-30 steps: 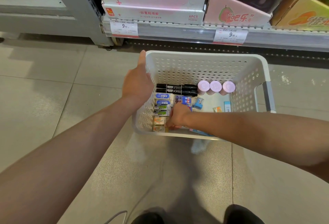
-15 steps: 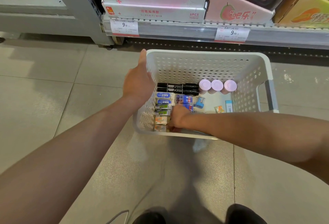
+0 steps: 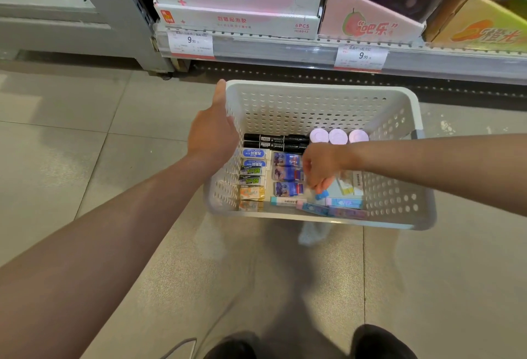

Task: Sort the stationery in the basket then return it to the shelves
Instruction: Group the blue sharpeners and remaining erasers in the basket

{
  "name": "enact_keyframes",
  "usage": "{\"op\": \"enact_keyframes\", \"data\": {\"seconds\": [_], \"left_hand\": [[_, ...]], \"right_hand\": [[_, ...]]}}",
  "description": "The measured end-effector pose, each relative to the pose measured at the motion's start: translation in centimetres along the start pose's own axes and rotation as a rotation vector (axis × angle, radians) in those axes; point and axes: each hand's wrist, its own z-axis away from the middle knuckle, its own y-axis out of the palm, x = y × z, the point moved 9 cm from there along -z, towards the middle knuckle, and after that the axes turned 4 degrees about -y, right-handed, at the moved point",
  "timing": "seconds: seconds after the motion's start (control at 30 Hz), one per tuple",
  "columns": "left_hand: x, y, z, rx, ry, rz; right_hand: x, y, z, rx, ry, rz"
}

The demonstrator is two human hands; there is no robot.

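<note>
A white perforated basket [image 3: 319, 107] sits on the tiled floor below the shelves. My left hand [image 3: 212, 133] grips its left wall, thumb along the rim. Inside, two black markers [image 3: 273, 143] lie at the back beside three lilac round caps [image 3: 338, 136]. Small erasers [image 3: 252, 176] line the left wall, with blue packets [image 3: 286, 173] in a second column. My right hand [image 3: 320, 169] is in the middle of the basket, fingers closed on a small blue sharpener [image 3: 322, 194]. More flat packets [image 3: 342, 204] lie along the front wall.
A shelf edge [image 3: 285, 50] with two 9.90 price tags runs just behind the basket, carrying a white and pink box [image 3: 239, 19] and a pink fruit carton [image 3: 370, 25]. A grey shelf foot [image 3: 159, 67] stands at the left. My shoes [image 3: 379, 344] are at the bottom.
My right hand has moved from the front left corner of the basket to the middle and closed on the blue sharpener. My left hand has stayed on the wall.
</note>
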Motion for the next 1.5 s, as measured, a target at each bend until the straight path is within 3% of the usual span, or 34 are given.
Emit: {"op": "enact_keyframes", "data": {"seconds": [0.07,0.23,0.63,1.03,1.27,1.5], "left_hand": [[0.0,0.1,-0.1,0.002,0.005,0.004],[0.2,0.3,-0.2,0.009,0.004,0.018],[0.0,0.1,0.1,-0.007,0.011,0.030],[0.0,0.0,0.2,0.001,0.008,0.032],[0.0,0.0,0.1,0.002,0.022,0.029],[0.0,-0.1,0.1,0.001,0.015,0.021]], "right_hand": [[-1.6,-2.0,0.8,-0.105,0.014,0.243],[-4.3,-2.1,2.0,-0.113,0.119,0.622],[-6.7,-0.1,1.1,-0.156,0.253,0.451],[-7.0,-0.7,1.1,-0.149,0.242,0.275],[-7.1,-1.2,0.9,-0.242,0.240,0.311],[-7.0,-0.5,0.8,-0.197,0.252,0.359]]}}
